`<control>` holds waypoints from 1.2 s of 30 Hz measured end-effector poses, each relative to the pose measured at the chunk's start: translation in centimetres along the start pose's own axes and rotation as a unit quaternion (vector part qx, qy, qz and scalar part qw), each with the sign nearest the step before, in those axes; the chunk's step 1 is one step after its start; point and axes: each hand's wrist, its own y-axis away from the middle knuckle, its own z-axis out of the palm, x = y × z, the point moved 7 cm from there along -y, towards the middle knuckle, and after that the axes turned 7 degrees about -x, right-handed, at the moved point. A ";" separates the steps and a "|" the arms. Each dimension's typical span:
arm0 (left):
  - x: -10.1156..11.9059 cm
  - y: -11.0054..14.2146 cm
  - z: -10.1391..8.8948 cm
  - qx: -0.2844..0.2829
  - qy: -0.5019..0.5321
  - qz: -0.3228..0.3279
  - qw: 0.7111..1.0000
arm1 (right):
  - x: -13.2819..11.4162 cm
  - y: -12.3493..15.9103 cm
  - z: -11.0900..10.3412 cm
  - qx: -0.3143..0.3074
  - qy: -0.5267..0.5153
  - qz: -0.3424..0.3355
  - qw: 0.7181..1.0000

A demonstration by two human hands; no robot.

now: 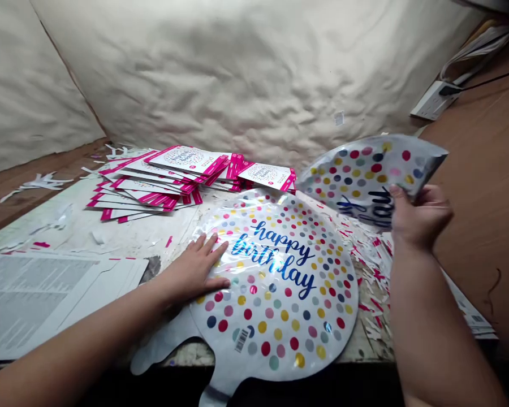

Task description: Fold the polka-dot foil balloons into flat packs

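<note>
A flat foil balloon, white with coloured dots and blue "happy birthday" lettering, lies on the table with its tail over the front edge. My left hand rests spread on its left side, fingers apart. Up at the right, my right hand grips a second, folded foil balloon by its right edge, thumb on the near face. That folded balloon is raised and tilted, its left tip close to the far rim of the flat one. Beneath the flat balloon, another balloon tail pokes out at lower left.
Pink-and-white printed packets lie in overlapping piles at the back. Printed card sheets lie at the left. Paper scraps litter the table's right side. A power strip is fixed at the far right, beside a sheet-covered wall.
</note>
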 end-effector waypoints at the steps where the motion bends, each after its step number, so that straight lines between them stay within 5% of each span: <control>1: -0.1 -0.1 -0.2 -0.002 0.000 -0.001 1.000 | -0.1 -0.2 -1.7 0.036 -0.020 -0.020 0.999; 4: -0.3 -0.3 -0.8 -0.002 0.005 0.000 1.000 | -3.7 2.4 -3.8 0.017 -0.119 -0.151 0.981; 9: -2.4 0.4 -3.5 0.101 0.124 -0.007 0.987 | -9.5 11.9 -1.2 -0.219 -0.205 -0.302 0.905; 12: -4.5 0.9 -4.6 0.175 0.222 -0.056 0.957 | -8.9 17.4 1.9 -0.328 -0.191 -0.334 0.863; 15: -4.8 -0.3 -5.0 0.190 0.254 -0.033 0.948 | -6.9 20.9 4.3 -0.377 -0.188 -0.334 0.844; 20: -2.8 -6.4 -8.4 0.194 0.128 -0.023 0.972 | -5.4 22.4 5.1 -0.379 -0.200 -0.313 0.847; 24: 2.7 -13.5 -10.0 0.063 0.010 0.068 0.996 | -6.0 22.2 4.6 -0.345 -0.196 -0.337 0.854; 27: 6.7 -16.8 -8.4 -0.029 -0.045 0.120 0.991 | -6.4 22.1 4.3 -0.332 -0.187 -0.357 0.853; 32: 9.2 -17.9 -5.1 -0.050 -0.140 0.139 0.979 | -6.2 21.9 3.7 -0.304 -0.171 -0.381 0.856; 36: 9.9 -16.0 -6.3 -0.002 -0.198 0.166 0.966 | -5.7 21.9 3.7 -0.289 -0.168 -0.393 0.857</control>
